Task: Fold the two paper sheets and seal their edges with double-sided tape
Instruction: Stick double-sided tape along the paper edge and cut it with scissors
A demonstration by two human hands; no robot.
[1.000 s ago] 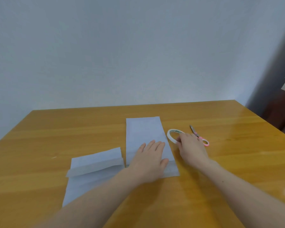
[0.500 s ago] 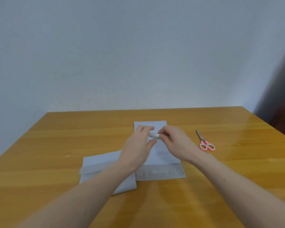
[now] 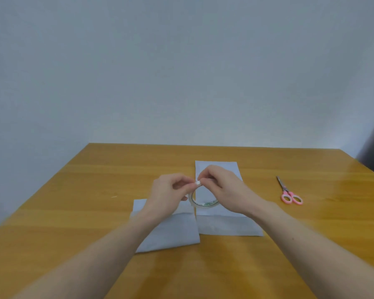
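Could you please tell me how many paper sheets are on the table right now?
2. The left sheet lies near the front under the left forearm; the right sheet lies beside it, reaching further back, partly behind both hands. Nothing suggests a hidden third.

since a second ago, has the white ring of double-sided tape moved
Yes. The white ring of double-sided tape left the wooden table beside the pink-handled scissors and now hangs leftward above the upright folded paper sheet, pinched by both hands.

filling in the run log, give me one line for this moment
left hand: holds tape | right hand: pinches tape end | scissors: on table
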